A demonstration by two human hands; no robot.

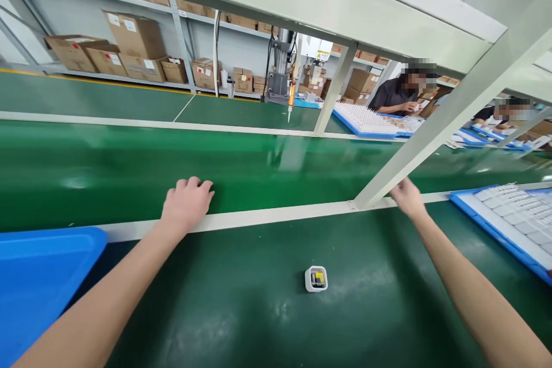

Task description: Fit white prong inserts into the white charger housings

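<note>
My left hand [186, 202] reaches over the pale rail at the near side of the green belt [129, 167]. Its back faces me, the fingers are loosely bent and a little apart, and nothing shows in them. Beyond the rail on the right, my right hand [406, 196] is beside the slanted white post [414, 149], which covers most of its fingers. Between my forearms, a small white square housing [316, 287] stands on the dark green tabletop [241, 276]. Yellow and black parts show inside it, and neither hand touches it.
A blue bin [38, 276] is at the left, and a blue-edged tray [495, 224] of white pieces at the right. A dispenser-like machine [280, 75] stands across the belt. Two people work at the far right. Cartons [138, 37] fill the shelves behind.
</note>
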